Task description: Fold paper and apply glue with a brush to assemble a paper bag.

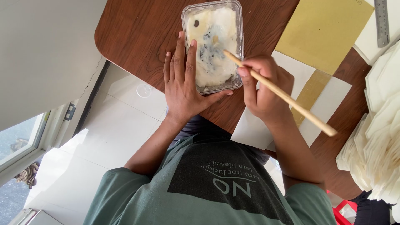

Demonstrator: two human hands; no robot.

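**Stick dips into a tub of white paste**

The right hand (264, 89) is clenched around a long wooden stick (278, 92), gripping it near the middle. From the grip, the tip slants up and away into a clear plastic tub (238, 25), while the free end trails back past the wrist over a strip of gold paper. The tub sits just ahead of the grip, near the rounded corner of a wood-grain table (137, 37). It is rectangular with rounded corners, its walls smeared, and it holds thick white paste (212, 62) streaked with grey and a few dark and tan specks.

The left hand (183, 85) lies flat and released, fingers straight along the tub's far side from the grip, the thumb curled under the tub's near edge, touching it.

Under the gripping hand lies a white sheet (250, 129); beyond it a matte gold card (325, 29), then a metal ruler (381, 21). Well past the stick's free end, stacked cream paper pieces (375, 141) fan out in folded layers.
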